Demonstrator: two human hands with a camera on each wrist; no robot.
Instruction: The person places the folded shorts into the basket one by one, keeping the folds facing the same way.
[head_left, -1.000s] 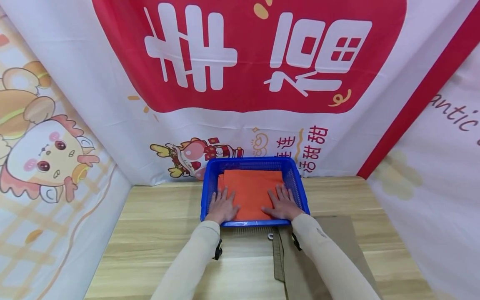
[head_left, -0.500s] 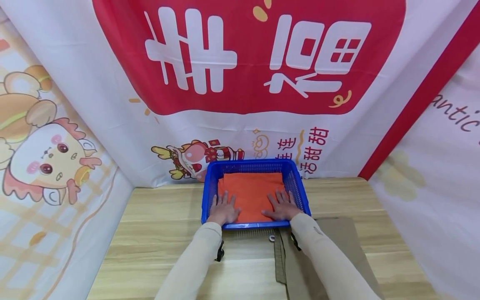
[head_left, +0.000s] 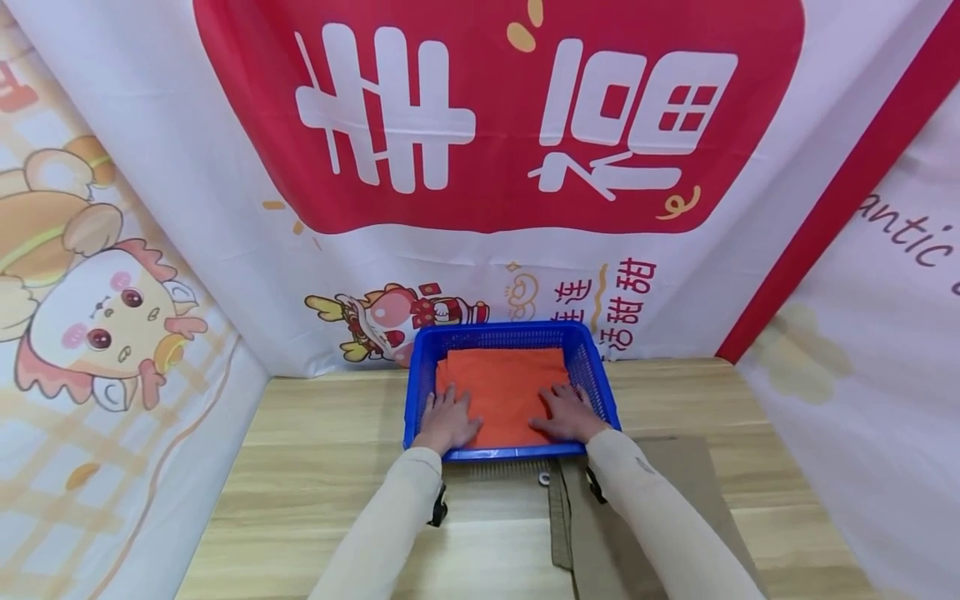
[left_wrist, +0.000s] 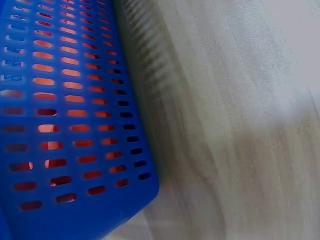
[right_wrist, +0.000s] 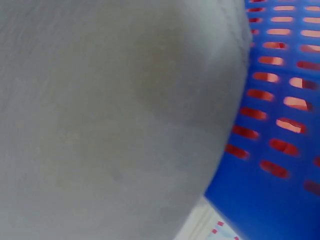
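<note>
A blue plastic basket point(head_left: 495, 454) with slotted walls stands on the table against the back curtain. Folded orange cloth point(head_left: 506, 392) lies inside it. My left hand point(head_left: 447, 419) rests on the cloth's left side, fingers spread and pointing away. On the right side, my right hand point(head_left: 568, 413) lies on the cloth with its fingers spread. Through the slots of the basket wall point(left_wrist: 75, 115), orange shows in the left wrist view. The right wrist view has the basket point(right_wrist: 280, 100) at its right edge, beside a large blurred greyish surface. Neither wrist view shows a hand.
Brown-grey cloth point(head_left: 675, 475) lies on the wooden table point(head_left: 315, 467) at the right, partly under my right arm. A small white ring-like thing point(head_left: 543, 478) sits just before the basket. Printed curtains point(head_left: 495, 192) close off the back and both sides.
My right hand has shifted slightly on the cloth, its fingers drawn a little closer together. The left hand stays nearly in place. The head view has tilted slightly.
</note>
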